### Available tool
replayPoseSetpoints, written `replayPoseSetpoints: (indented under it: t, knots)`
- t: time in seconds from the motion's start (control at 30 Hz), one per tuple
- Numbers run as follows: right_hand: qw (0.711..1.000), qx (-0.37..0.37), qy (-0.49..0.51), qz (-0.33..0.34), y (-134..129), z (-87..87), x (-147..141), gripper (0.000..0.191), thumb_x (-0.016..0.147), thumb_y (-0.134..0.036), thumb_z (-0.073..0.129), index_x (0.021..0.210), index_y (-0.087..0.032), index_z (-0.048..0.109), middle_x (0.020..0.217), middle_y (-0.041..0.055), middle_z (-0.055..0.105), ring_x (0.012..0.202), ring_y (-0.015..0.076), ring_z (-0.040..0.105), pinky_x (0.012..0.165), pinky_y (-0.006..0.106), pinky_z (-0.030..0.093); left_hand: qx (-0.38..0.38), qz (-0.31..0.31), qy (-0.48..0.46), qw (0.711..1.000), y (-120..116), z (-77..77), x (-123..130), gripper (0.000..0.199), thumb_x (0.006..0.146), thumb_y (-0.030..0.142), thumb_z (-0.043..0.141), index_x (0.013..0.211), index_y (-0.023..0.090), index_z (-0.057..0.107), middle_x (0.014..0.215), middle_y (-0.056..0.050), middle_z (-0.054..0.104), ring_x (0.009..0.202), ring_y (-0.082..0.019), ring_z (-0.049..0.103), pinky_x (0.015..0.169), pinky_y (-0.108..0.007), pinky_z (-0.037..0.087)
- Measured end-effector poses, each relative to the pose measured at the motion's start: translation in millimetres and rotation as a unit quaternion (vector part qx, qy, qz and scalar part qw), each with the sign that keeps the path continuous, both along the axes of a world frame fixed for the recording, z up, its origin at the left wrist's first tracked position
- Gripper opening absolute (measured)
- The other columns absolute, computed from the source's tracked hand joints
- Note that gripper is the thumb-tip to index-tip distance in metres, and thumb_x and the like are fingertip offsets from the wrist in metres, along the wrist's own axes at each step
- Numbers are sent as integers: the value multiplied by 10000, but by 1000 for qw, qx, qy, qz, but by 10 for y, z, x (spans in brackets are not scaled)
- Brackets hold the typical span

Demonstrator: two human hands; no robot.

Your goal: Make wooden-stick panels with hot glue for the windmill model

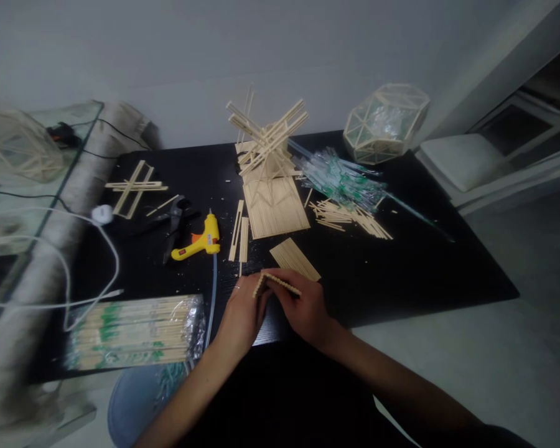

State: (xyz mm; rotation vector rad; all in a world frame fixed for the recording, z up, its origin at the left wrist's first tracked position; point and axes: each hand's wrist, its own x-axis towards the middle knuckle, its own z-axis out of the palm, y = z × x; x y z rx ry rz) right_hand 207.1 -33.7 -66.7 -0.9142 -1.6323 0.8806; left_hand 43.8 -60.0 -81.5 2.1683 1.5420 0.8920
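Observation:
Near the table's front edge, my left hand (pixel 243 311) and my right hand (pixel 305 306) grip a piece of joined wooden sticks (pixel 280 281) between them. Its two panels meet at an angle, with the ridge up. Just beyond my right hand lies a flat stick panel (pixel 295 258). Farther back, a windmill-like stick model (pixel 270 146) stands with crossed blades, a larger stick panel (pixel 277 208) in front of it. To the left a yellow glue gun (pixel 198 239) rests near narrow stick strips (pixel 240 231).
A bag of sticks (pixel 135 333) lies front left beside a white cable (pixel 116 261). Black pliers (pixel 175 218) and a crossed stick frame (pixel 135 186) are at left. Loose sticks (pixel 354 216), plastic wrappers (pixel 340 177) and a faceted stick model (pixel 386 124) are at right.

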Motion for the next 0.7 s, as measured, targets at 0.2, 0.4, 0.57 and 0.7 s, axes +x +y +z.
replayPoseSetpoints:
  t: [0.2,0.4,0.57,0.7]
  knots:
    - [1000,-15,-6,2,-8,8,-4,250,1027,-152,623,1217,-271,734,1145,25,813,1061,177,779,965,323,628,-3,8,-1,1000,1,-1,6,261,1035,134,488,1253,199,617,1111,-93,728,1028,-246,702,916,-396,585]
    - [1000,-21,-5,-5,-11,12,-11,230,1029,-176,623,1200,-273,742,1130,32,817,1044,193,786,946,338,638,0,7,-2,1000,-8,-11,3,255,1037,130,501,1260,198,604,1117,-92,727,1032,-244,702,924,-398,584]
    - [1000,-30,-5,-1,-13,6,-7,224,1028,-172,625,1191,-270,743,1135,32,814,1062,187,780,965,331,627,5,6,6,1000,2,1,10,261,1023,112,513,1256,191,601,1123,-93,727,1032,-245,697,926,-390,579]
    - [1000,-27,-4,2,-13,2,-4,224,1033,-180,621,1202,-269,737,1137,31,813,1056,184,780,955,332,632,16,-2,8,1000,4,4,6,249,1020,98,506,1234,186,599,1112,-91,725,1028,-240,692,936,-391,573]
